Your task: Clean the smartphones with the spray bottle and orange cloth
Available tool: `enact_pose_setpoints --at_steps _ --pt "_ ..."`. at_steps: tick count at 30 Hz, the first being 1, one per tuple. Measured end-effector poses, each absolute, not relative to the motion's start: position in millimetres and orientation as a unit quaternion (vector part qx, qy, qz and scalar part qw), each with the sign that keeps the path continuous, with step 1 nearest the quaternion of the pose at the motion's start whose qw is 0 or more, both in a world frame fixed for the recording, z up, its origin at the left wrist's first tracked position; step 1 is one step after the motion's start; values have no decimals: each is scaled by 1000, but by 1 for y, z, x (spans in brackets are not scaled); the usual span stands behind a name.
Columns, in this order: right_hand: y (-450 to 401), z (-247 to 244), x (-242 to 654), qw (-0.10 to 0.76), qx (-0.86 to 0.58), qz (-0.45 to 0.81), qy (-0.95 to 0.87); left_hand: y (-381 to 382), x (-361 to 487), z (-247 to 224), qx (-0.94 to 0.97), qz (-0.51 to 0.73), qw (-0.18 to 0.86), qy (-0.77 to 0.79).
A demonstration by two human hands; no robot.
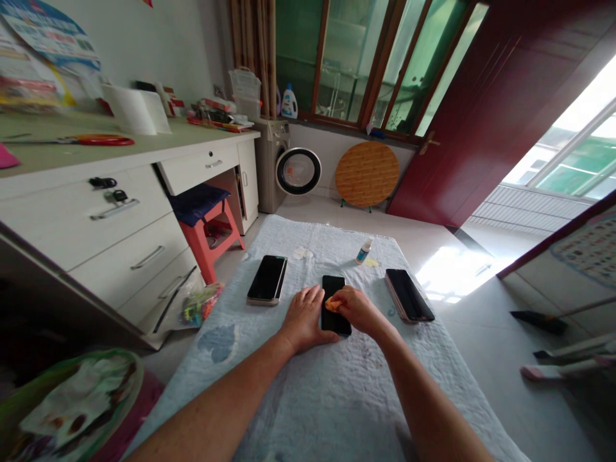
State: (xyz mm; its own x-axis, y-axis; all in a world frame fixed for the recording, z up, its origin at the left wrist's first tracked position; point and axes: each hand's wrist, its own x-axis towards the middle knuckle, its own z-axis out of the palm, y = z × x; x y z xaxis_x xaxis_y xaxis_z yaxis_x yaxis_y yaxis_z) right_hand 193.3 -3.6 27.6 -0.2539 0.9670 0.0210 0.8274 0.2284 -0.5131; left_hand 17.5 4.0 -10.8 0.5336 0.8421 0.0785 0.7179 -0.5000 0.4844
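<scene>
A black smartphone (337,325) lies face up on the light blue cloth cover (308,398) of the table. My left hand (304,319) steadies it from the left, with the thumb along its lower end and the fingers at its upper left edge. Pinched in my right hand (359,310) is a small orange cloth (332,305), pressed on the screen. To the left lies a second phone (268,279), and to the right a third phone (409,295). A small spray bottle (364,251) stands behind, towards the far edge.
A white desk (129,218) runs along the left, with a pink stool (206,237) beside it. On the floor at lower left stands a waste bin (139,398). Farther off are a washing machine with its door open (298,172), a round wooden board (367,173) and a red door (462,109).
</scene>
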Motion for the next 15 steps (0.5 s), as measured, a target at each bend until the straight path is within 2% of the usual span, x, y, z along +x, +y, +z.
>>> enact_pose_setpoints --at_steps 15 --pt "61 16 188 150 -673 107 -716 3 18 -1 850 147 209 461"
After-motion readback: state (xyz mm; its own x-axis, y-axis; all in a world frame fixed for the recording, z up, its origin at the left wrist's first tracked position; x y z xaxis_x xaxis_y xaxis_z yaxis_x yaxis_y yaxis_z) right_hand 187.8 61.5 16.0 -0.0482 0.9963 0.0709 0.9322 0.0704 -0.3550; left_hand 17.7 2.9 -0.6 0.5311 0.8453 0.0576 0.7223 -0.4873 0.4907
